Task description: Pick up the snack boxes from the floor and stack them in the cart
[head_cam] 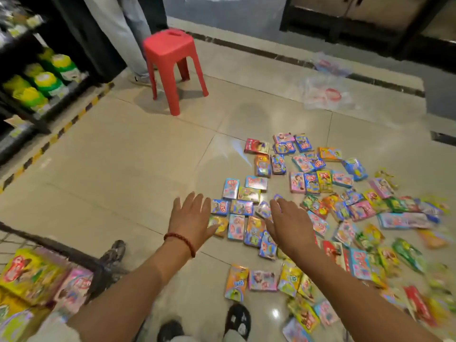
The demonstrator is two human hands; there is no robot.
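- Both hands are out over the floor (123, 156), low centre of the frame, palms down.
- The left hand (191, 219) has its fingers spread and straight; its fingertips sit at the left edge of a tidy block of snack boxes (243, 213), touching or just over the nearest one, hard to tell through the blur. A red bead bracelet (181, 241) rings that wrist.
- The right hand (288, 227) is spread too, fingers extended over the same block, holding nothing that I can see; a small blue-edged box (278, 197) peeks out right at its fingertips.
- Snack boxes are everywhere: the loose heap (357, 208) runs from centre frame to the right edge and down to the lower right corner, all lying flat on the tiles.
- The cart (74, 255) is at lower left, dark frame showing, with yellow and pink boxes (32, 277) already lying inside it.
- A red plastic stool (172, 60) stands upper centre, well apart from the boxes.
- Another person's legs (133, 33) are just behind the stool.
- Shelving (37, 77) with green-and-yellow packs fills the upper left.
- Clear plastic bags (325, 92) lie at upper right.
- The wearer's dark shoes (238, 319) show at the bottom edge.
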